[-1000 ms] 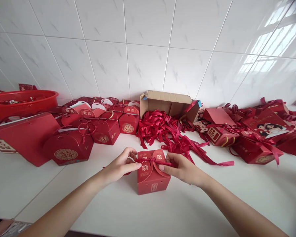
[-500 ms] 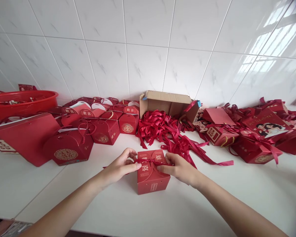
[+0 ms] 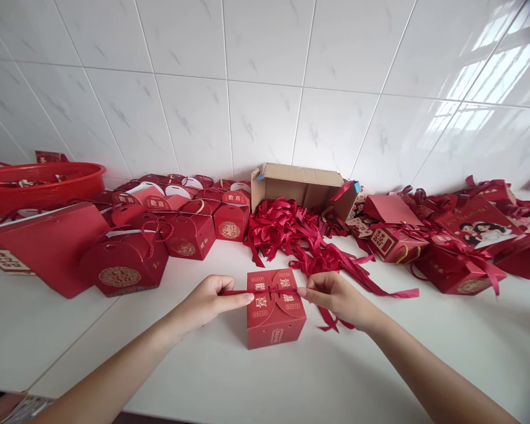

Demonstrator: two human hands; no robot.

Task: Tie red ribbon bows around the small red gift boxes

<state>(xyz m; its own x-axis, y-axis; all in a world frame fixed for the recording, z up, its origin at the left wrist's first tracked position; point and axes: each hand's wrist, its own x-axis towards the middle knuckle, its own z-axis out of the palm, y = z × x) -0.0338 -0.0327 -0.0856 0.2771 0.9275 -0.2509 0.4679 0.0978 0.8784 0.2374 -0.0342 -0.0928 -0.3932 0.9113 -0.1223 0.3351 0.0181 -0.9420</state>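
Observation:
A small red gift box (image 3: 276, 324) with gold lettering stands on the white table in front of me, its curved top flaps folded closed. Across its top runs a dark red ribbon (image 3: 276, 290), knotted or crossed at the middle. At the box's left side, my left hand (image 3: 216, 299) pinches one end of the ribbon between thumb and curled fingers. My right hand (image 3: 331, 295) grips the other end at the right edge. The ribbon is stretched between both hands, and a loose tail hangs beyond the right hand.
Behind the box lies a heap of red ribbons (image 3: 282, 229), spilling from a cardboard box (image 3: 302, 174) on its side. Several red gift boxes (image 3: 188, 235) stand at left, near a red basin (image 3: 70, 185). More ribboned boxes (image 3: 459, 265) crowd the right. A tiled wall (image 3: 265, 123) closes the back.
My hands have moved apart, the right one outward to the right, drawing the ribbon taut across the box top. The box has barely shifted.

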